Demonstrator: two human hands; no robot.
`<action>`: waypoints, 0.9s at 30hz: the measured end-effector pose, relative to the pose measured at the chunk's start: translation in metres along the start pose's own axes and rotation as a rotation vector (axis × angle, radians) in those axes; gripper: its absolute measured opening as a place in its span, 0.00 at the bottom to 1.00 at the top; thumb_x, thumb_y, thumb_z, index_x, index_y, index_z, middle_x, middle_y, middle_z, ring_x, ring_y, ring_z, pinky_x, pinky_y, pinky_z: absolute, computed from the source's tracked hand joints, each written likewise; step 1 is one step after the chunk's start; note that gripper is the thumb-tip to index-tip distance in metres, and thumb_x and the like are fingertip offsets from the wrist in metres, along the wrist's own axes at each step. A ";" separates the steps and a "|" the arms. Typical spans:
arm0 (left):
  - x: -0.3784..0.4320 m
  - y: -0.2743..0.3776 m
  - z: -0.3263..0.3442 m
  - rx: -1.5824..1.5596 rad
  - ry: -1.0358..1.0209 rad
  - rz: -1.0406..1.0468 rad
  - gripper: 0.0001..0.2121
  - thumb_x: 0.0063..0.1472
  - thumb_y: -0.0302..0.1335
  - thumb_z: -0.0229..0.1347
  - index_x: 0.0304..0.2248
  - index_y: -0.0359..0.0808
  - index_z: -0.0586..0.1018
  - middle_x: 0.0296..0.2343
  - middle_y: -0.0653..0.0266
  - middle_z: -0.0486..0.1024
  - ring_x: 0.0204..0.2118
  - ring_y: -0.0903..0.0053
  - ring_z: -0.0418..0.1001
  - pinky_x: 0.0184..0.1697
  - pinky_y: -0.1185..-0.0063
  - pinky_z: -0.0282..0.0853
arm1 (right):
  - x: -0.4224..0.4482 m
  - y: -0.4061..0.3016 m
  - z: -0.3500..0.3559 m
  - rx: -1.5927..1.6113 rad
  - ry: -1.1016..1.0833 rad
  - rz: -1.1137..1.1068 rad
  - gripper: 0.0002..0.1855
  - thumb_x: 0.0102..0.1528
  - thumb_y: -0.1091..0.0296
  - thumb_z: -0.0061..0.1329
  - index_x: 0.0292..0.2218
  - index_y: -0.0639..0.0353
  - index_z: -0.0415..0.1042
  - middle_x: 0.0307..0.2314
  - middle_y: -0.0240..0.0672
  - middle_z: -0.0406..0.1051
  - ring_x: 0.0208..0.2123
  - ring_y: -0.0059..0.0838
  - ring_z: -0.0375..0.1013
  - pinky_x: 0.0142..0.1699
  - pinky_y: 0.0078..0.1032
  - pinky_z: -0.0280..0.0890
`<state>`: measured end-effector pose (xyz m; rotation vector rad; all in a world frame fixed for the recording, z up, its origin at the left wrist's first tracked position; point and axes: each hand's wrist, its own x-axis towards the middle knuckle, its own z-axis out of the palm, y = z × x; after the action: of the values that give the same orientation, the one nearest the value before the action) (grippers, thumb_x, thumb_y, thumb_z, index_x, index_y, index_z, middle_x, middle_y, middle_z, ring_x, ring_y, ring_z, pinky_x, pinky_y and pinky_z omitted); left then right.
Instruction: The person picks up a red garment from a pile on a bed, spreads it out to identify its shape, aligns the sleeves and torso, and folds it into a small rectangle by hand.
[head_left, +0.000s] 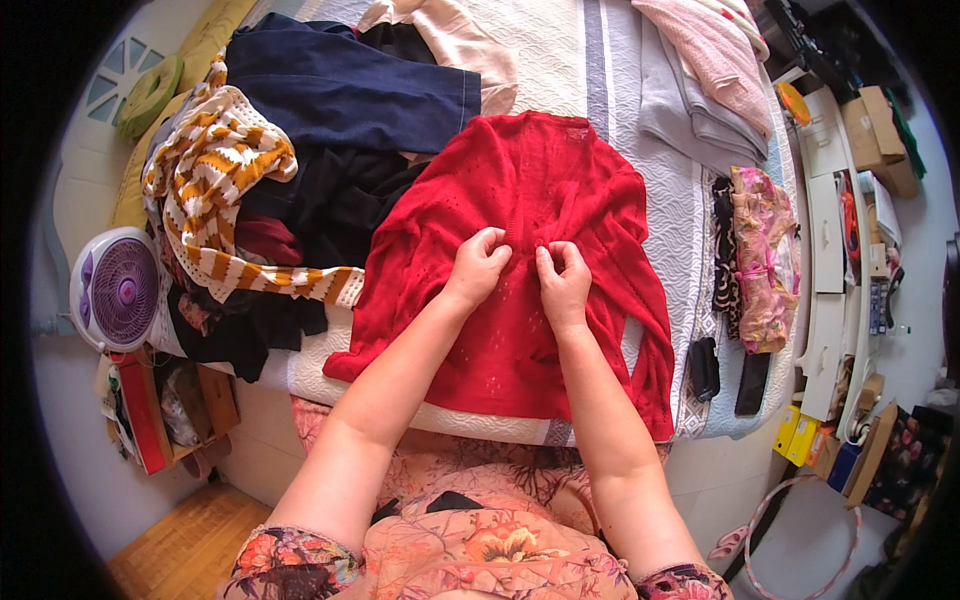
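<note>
A red knit cardigan (487, 352) lies spread on the quilted bedspread (630, 195), its collar away from me and its sleeves out to both sides. Near its middle, my left hand (480, 262) pinches one front edge between thumb and fingers. My right hand (561, 274) pinches the opposite front edge, a short gap away. A small button shows close to the right fingertips. Between the hands, part of the cardigan's inner back is visible.
Left lie dark blue denim (352, 90), an orange-and-white knit (225, 150) and black clothes (337, 202); a white-purple fan (124, 289) stands beside the bed. Right are grey folded fabric (675, 112), a rolled floral garment (761, 255), a black case (703, 367) and a phone (752, 384).
</note>
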<state>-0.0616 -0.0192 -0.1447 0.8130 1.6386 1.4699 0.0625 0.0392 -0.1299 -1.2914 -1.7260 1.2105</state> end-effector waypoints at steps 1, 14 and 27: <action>-0.002 0.004 0.001 -0.147 -0.017 -0.049 0.08 0.50 0.22 0.50 0.31 0.29 0.70 0.25 0.69 0.70 0.27 0.87 0.65 0.30 0.85 0.63 | -0.001 -0.001 0.001 0.045 0.027 -0.037 0.08 0.45 0.69 0.49 0.25 0.64 0.66 0.20 0.38 0.66 0.22 0.29 0.66 0.29 0.24 0.61; -0.016 0.037 0.000 -0.316 -0.101 -0.099 0.05 0.51 0.20 0.52 0.30 0.35 0.70 0.26 0.73 0.69 0.28 0.89 0.65 0.32 0.89 0.63 | -0.008 -0.025 -0.001 0.042 0.034 -0.269 0.05 0.47 0.73 0.47 0.28 0.64 0.66 0.20 0.31 0.66 0.23 0.21 0.65 0.31 0.18 0.61; -0.020 0.046 -0.001 -0.294 -0.046 -0.145 0.06 0.52 0.21 0.52 0.32 0.32 0.71 0.27 0.70 0.70 0.29 0.87 0.67 0.33 0.88 0.64 | -0.007 -0.034 -0.008 -0.157 -0.009 -0.447 0.06 0.43 0.74 0.47 0.27 0.63 0.66 0.22 0.40 0.67 0.25 0.38 0.67 0.31 0.28 0.61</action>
<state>-0.0547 -0.0308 -0.0964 0.5485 1.3748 1.5307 0.0600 0.0320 -0.0952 -0.9121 -2.0109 0.8361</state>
